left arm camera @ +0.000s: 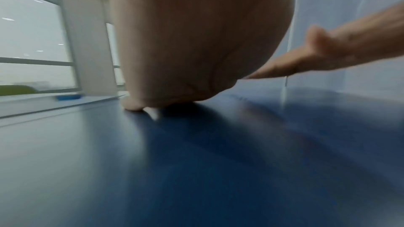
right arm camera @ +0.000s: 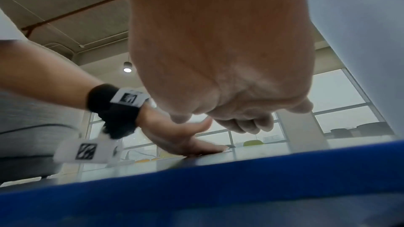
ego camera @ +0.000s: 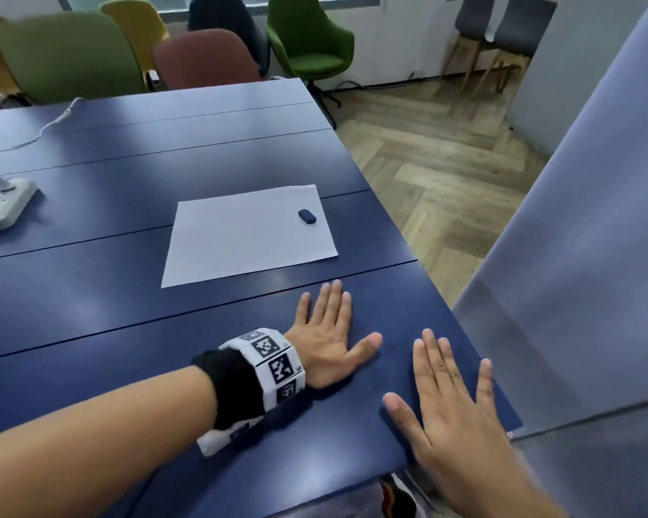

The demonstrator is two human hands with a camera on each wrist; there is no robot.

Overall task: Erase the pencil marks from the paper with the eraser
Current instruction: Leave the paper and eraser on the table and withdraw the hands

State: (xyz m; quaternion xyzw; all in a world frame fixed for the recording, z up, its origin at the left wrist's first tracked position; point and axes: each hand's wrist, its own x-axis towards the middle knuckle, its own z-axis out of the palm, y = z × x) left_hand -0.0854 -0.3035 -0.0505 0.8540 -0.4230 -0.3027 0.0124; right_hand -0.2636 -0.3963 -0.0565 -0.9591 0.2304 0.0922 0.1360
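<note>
A black fabric wristband [ego camera: 227, 390] was worn on the left wrist, at the lower centre of the head view. Around it were strapped white blocky plates printed with black square-patterned markers [ego camera: 274, 362]. Both forearms were bare. A grey garment [right arm camera: 26, 120] was seen at the left edge of the right-wrist view.

White paper [ego camera: 249, 233] lies flat on the blue desk [ego camera: 90, 312], centre of the head view, edges slightly skewed — no pencil marks can be made out on it. The small dark eraser [ego camera: 307, 216] rests on the paper's upper right area — untouched.
</note>
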